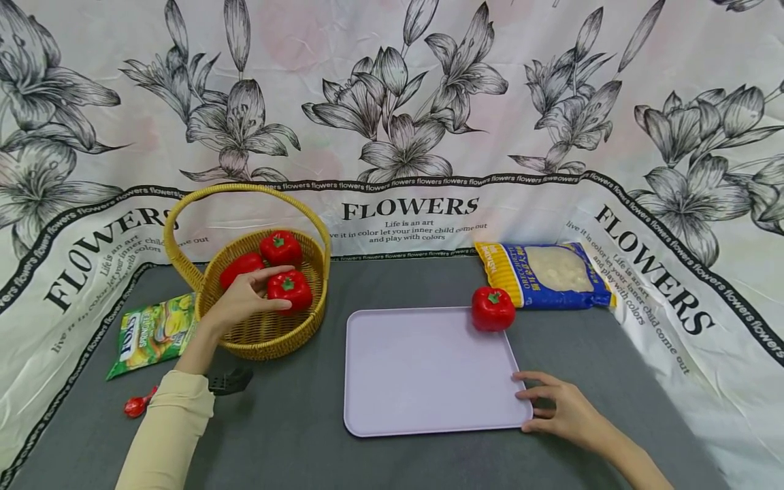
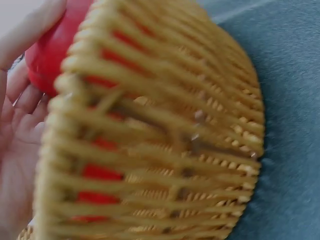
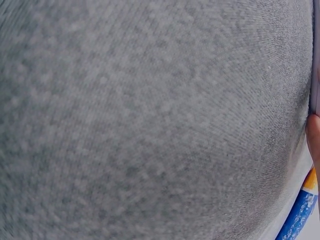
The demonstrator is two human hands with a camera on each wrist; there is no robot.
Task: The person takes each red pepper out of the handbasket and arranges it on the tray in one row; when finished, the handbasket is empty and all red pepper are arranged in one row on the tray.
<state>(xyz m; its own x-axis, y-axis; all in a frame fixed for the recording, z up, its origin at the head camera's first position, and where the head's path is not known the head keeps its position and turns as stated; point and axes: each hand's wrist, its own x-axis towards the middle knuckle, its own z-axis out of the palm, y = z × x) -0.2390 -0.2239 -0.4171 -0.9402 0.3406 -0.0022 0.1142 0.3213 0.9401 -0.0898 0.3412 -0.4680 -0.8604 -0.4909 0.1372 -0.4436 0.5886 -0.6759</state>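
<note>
In the head view, my left hand [image 1: 248, 299] reaches over the side of a yellow wicker basket [image 1: 260, 352] and grips a red bell pepper [image 1: 290, 292] between thumb and fingers. Two more red bell peppers lie in the basket, one behind [image 1: 281, 248] and one partly covered by the hand [image 1: 241, 267]. The left wrist view shows the gripped pepper [image 2: 55, 47] at the rim, partly hidden by the weave. My right hand [image 1: 560, 412] touches the right edge of a pale lilac tray [image 1: 435, 374] with its fingertips. Another red bell pepper [image 1: 493, 309] sits at the tray's far right corner.
A blue and yellow pasta bag [image 1: 551, 275] lies behind the tray, to the right. Left of the basket is a green snack bag [image 1: 153, 333]. A small red object [image 1: 136, 406] and a black object [image 1: 229, 382] lie near the left forearm. A flowered cloth hangs behind the grey table.
</note>
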